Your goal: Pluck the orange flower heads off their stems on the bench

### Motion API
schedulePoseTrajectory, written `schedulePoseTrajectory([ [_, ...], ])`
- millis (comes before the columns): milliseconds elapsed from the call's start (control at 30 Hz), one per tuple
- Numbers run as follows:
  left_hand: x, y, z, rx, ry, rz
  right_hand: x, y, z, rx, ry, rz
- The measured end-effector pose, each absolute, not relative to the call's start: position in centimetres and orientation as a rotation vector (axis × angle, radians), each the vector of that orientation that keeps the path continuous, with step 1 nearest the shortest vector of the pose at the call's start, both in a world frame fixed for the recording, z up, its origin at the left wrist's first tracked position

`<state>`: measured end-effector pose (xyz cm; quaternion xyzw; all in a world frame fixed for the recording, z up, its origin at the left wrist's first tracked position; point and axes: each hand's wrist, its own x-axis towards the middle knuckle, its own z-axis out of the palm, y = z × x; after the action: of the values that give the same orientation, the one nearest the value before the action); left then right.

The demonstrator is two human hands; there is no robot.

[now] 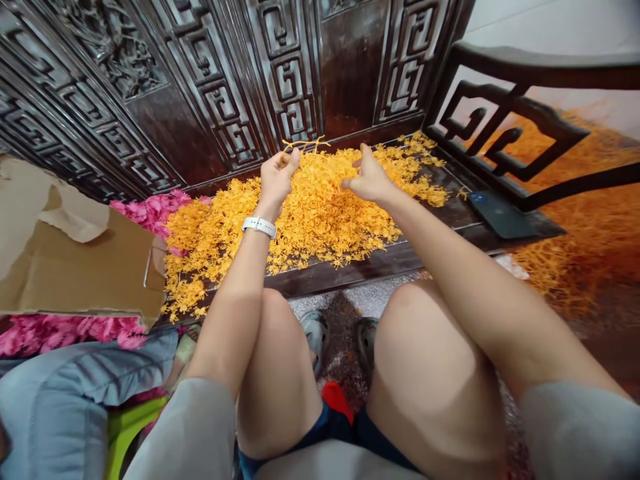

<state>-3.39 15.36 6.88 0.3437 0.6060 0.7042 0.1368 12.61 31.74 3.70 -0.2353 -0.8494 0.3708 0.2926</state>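
My left hand, with a pale watch strap on its wrist, pinches a thin orange branched piece between thumb and fingers. The piece looks like a small plastic stem and sticks out to both sides of the fingertips. To the right, my right hand hovers over the heap with a finger stretched out and the thumb apart, and no object shows in it. Beneath both hands spreads a heap of small orange-yellow artificial flower pieces on a dark wooden bench.
A carved dark wooden backrest rises behind the heap. At the right are an armrest, a dark phone and more orange pieces. A cardboard box, pink flowers and another person's jeans-clad leg are left.
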Motion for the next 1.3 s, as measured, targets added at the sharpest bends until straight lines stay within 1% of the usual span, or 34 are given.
schedulePoseTrajectory([
  [67,-3.6,15.3,6.8,0.989,1.765,2.033,13.0,30.6,4.8,-0.596,-2.258,1.182],
  [200,-4.1,15.1,6.5,1.086,1.743,1.944,14.0,28.1,7.1,-0.318,-2.254,1.635],
  [300,-4.0,15.1,6.5,1.251,1.715,1.882,13.9,26.8,7.2,-0.264,-2.216,1.846],
  [433,-3.1,15.8,6.7,1.486,1.704,1.815,12.7,25.6,5.8,-0.316,-2.184,1.867],
  [533,-2.7,16.4,6.7,1.555,1.740,1.802,11.9,24.8,5.0,-0.351,-2.047,1.880],
  [667,-3.7,16.3,6.8,1.484,1.960,1.857,11.7,24.4,5.2,-0.443,-1.837,1.940],
  [767,-5.0,15.4,6.9,1.363,2.204,1.915,11.9,23.9,6.1,-0.439,-1.873,1.968],
  [867,-5.5,14.8,7.1,1.243,2.317,1.936,12.0,23.2,7.3,-0.458,-1.924,1.980],
  [933,-5.0,14.9,7.3,1.169,2.342,1.936,11.8,22.8,7.9,-0.481,-1.977,1.918],
  [1000,-4.2,15.5,7.7,1.102,2.384,1.946,11.6,22.6,8.3,-0.498,-2.063,1.737],
  [1167,-4.7,16.3,7.6,0.860,2.560,2.059,12.4,21.2,9.6,-0.548,-2.205,0.984],
  [1233,-6.7,15.0,6.9,0.593,2.621,2.134,13.9,20.5,10.8,-0.566,-2.170,0.877],
  [1267,-8.0,13.9,6.3,0.458,2.628,2.153,14.8,20.4,11.5,-0.553,-2.147,0.877],
  [1300,-9.2,12.8,5.8,0.442,2.592,2.147,15.7,20.5,12.2,-0.519,-2.130,0.889],
])
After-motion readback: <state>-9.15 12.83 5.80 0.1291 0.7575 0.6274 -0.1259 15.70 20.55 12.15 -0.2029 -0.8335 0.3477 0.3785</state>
